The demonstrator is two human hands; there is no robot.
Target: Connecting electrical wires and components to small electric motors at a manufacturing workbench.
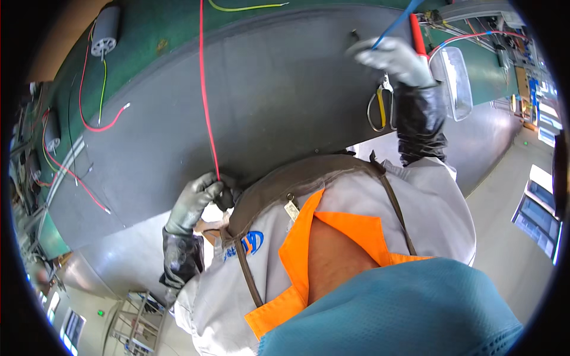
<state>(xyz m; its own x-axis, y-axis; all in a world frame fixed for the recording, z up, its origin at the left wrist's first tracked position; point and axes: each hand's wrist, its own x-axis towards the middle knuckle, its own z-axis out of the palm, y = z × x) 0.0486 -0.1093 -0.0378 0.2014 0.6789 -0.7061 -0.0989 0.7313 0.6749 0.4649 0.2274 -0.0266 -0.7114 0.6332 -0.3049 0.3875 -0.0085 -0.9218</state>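
Note:
My left hand [193,202], in a grey glove, is closed around the lower end of a red wire [207,113] at the near edge of the dark grey mat [291,83]. Something dark under those fingers is too hidden to name. At the far right of the mat, my right hand [395,61] is smeared by motion, its fingers curled at the end of a blue wire [395,25]. A small dark piece [354,34] shows by its fingertips. Scissors [380,108] with a yellow-lined handle lie on the mat just below my right hand.
A grey cylinder [106,29] with red and yellow-green leads stands at the far left; another cylinder [52,130] sits nearer. A red rod [418,37] and a clear plastic box [457,83] are right of my right hand. A yellow-green wire [246,8] lies at the back.

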